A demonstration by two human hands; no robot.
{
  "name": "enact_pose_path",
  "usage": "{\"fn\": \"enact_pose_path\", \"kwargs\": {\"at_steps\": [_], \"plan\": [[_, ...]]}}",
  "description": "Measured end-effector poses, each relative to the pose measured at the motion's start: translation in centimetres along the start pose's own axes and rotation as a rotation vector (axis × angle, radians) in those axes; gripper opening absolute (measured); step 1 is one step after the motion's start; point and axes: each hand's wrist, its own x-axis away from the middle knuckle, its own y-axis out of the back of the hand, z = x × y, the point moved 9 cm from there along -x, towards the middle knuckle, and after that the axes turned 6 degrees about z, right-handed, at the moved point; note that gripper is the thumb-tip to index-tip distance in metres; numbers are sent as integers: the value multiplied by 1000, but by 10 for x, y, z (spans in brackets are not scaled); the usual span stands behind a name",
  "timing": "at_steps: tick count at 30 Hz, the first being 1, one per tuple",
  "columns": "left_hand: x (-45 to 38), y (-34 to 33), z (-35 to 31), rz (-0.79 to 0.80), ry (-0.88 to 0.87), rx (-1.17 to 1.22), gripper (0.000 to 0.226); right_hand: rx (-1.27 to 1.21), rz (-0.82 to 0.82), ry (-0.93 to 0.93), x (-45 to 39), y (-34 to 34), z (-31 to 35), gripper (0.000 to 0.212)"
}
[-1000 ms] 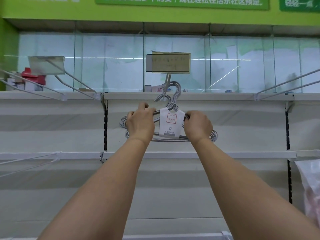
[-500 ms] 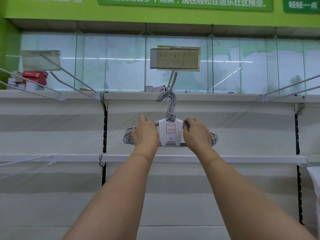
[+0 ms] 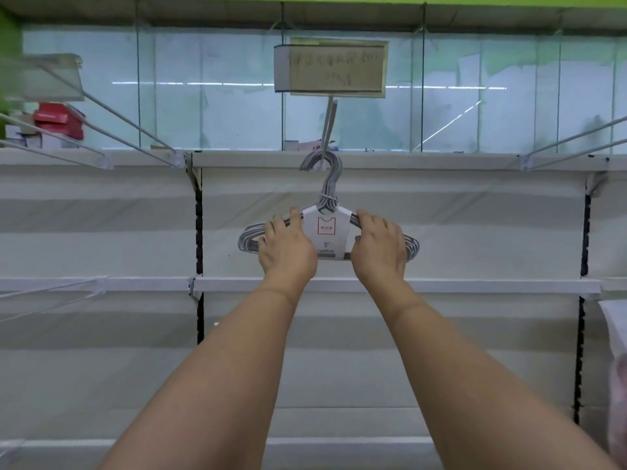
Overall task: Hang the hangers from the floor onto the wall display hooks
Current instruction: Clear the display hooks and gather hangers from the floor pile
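A bundle of grey hangers [image 3: 326,232] with a white paper label hangs in front of the white wall panel. Its hook tops loop over the centre display hook [image 3: 328,127], which sticks out toward me under a yellowed price tag [image 3: 334,67]. My left hand [image 3: 287,247] grips the bundle's left shoulder, fingers curled over the top wires. My right hand [image 3: 380,247] grips the right shoulder the same way. The bundle's lower bar is partly hidden behind both hands.
More bare wire hooks jut out at the upper left [image 3: 129,125], upper right [image 3: 576,139] and lower left [image 3: 51,293]. Red and white boxes [image 3: 59,122] sit on the top ledge at left. A clear bag [image 3: 615,340] shows at the right edge.
Both hands have carried the bundle lower and further along the centre hook, so the hook tops now sit near the wall rail. The view has moved closer and tilted down.
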Motion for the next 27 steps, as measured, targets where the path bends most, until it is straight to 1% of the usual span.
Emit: {"fn": "enact_pose_path", "kwargs": {"at_steps": [2, 5, 9, 14, 18, 21, 24, 27], "plan": [[8, -3, -1, 10, 20, 37, 69, 41, 9, 31, 10, -3, 0, 61], [23, -4, -3, 1, 39, 51, 71, 73, 40, 35, 25, -5, -1, 67], [47, -8, -7, 9, 33, 47, 68, 54, 89, 66, 48, -8, -1, 66], [77, -28, -4, 88, 25, 119, 61, -11, 162, 90, 90, -17, -7, 59], [109, -53, 2, 176, 24, 224, 53, 12, 358, -25, 137, -35, -28, 44], [137, -77, 8, 266, 32, 238, 49, 58, 498, -118, 172, -52, -38, 38], [166, -104, 21, 363, 49, 235, 48, 45, 575, -188, 208, -67, -44, 39], [196, -127, 35, 457, 18, 240, 49, 44, 617, -257, 245, -75, -50, 41]]}}
